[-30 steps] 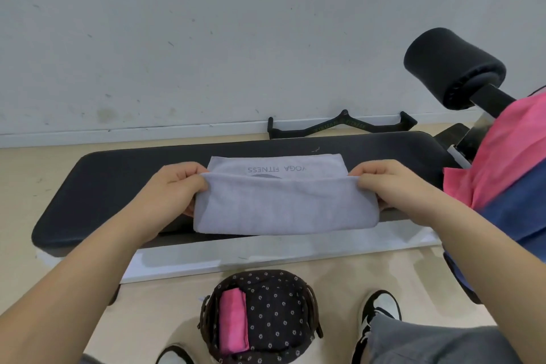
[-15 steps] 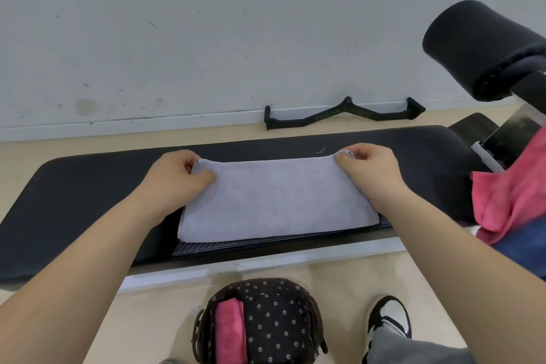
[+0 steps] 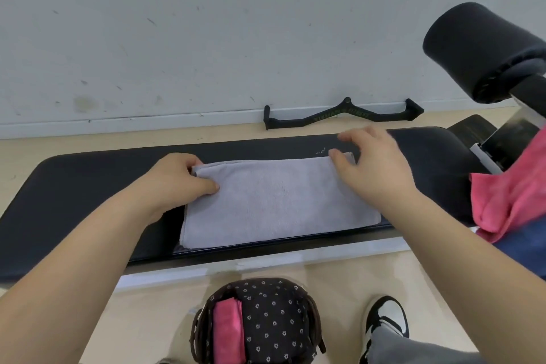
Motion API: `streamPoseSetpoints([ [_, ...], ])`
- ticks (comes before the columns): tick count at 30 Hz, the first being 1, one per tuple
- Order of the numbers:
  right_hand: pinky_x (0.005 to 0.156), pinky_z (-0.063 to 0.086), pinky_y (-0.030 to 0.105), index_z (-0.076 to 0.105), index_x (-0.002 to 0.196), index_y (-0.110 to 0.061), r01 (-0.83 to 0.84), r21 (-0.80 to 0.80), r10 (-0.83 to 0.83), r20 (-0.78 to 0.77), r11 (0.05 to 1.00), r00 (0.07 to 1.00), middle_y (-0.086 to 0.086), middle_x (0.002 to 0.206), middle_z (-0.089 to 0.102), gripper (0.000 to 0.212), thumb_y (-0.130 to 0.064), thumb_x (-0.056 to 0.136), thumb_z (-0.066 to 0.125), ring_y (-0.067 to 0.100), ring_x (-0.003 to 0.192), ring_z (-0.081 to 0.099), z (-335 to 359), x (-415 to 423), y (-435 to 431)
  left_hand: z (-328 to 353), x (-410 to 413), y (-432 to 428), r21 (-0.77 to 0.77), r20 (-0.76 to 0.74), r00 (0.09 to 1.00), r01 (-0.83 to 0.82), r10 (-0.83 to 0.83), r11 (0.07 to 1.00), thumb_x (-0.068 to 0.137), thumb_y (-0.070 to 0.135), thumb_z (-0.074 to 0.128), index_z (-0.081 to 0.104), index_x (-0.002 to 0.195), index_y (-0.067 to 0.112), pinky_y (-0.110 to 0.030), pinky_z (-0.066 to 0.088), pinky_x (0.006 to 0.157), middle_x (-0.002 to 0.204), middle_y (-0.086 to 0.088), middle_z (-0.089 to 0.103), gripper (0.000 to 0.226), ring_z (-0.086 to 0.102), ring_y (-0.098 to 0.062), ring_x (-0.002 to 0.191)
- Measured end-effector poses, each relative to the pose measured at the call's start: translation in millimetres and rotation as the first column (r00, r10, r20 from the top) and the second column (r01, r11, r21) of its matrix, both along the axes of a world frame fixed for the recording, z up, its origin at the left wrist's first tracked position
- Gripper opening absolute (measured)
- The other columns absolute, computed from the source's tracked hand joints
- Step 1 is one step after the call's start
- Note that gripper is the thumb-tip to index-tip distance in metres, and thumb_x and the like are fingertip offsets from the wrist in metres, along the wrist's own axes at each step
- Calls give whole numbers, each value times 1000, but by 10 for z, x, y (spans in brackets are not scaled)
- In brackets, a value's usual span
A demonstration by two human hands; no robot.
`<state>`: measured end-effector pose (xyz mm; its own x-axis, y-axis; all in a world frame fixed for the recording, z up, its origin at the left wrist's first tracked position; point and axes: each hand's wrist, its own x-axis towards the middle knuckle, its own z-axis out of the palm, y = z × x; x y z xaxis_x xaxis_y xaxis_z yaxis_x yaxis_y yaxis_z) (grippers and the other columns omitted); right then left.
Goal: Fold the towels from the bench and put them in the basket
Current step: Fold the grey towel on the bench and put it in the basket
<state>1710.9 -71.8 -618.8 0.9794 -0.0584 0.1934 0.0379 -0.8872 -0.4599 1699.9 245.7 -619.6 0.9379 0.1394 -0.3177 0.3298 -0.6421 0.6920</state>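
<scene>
Since half a second ago right hand [image 3: 373, 168] has released, fingers spread, while left hand [image 3: 177, 183] pins the folded grey terry towel [image 3: 277, 201] mid-bench; next, fold 3-to-9 o'clock, edges aligned.

Left hand [image 3: 174, 183] pinches the far-left corner of the grey towel [image 3: 277, 201]; right hand [image 3: 372, 168] hovers, fingers spread, above its far-right corner.

A black cable handle [image 3: 344, 114] lies on the floor against the white wall [image 3: 206, 23], upper centre. A black foam roller [image 3: 478, 47] stands upper right. A shoe [image 3: 385, 319] shows bottom right.
</scene>
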Motion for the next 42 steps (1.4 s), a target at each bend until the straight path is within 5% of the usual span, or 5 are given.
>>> streamPoseSetpoints([
  [11,124,-18,53,-18,159,-45,-463,-263,265,-545,847,795,3,167,-34,95,-87,76,2,30,152,-35,-303,-462,403,104,-271,73,-155,222,956,-160,192,975,103,39,55,61,107,21,-45,55,86,106,-3,69,20,67,-26,100],
  [16,128,7,46,35,158,-35,-397,-83,340,-375,914,862,4,170,18,70,-66,97,47,25,158,8,-157,-442,381,276,-326,67,-270,179,937,-247,301,931,98,38,65,65,103,16,-38,53,70,101,-12,71,23,66,-25,82],
  [19,92,48,34,75,109,-25,-228,69,236,-132,971,963,-3,111,66,30,-48,97,60,18,109,60,-4,-358,259,380,-318,-76,-500,15,938,-293,347,815,93,33,71,68,112,11,-42,57,75,104,-17,75,29,72,-28,88],
  [29,50,48,27,73,103,-8,181,716,213,-423,674,881,9,74,74,40,-41,106,51,16,57,61,-126,-295,-52,350,-99,-1366,-611,45,984,-110,172,784,95,21,73,60,114,15,-26,55,50,84,-6,66,24,63,-14,52],
  [42,54,61,37,71,96,-8,170,615,110,-390,770,914,12,80,70,28,-35,89,77,26,66,68,-187,-235,-39,56,-40,-1260,-71,251,963,120,-98,990,99,26,60,66,111,26,-33,62,67,87,1,73,14,73,-16,73],
])
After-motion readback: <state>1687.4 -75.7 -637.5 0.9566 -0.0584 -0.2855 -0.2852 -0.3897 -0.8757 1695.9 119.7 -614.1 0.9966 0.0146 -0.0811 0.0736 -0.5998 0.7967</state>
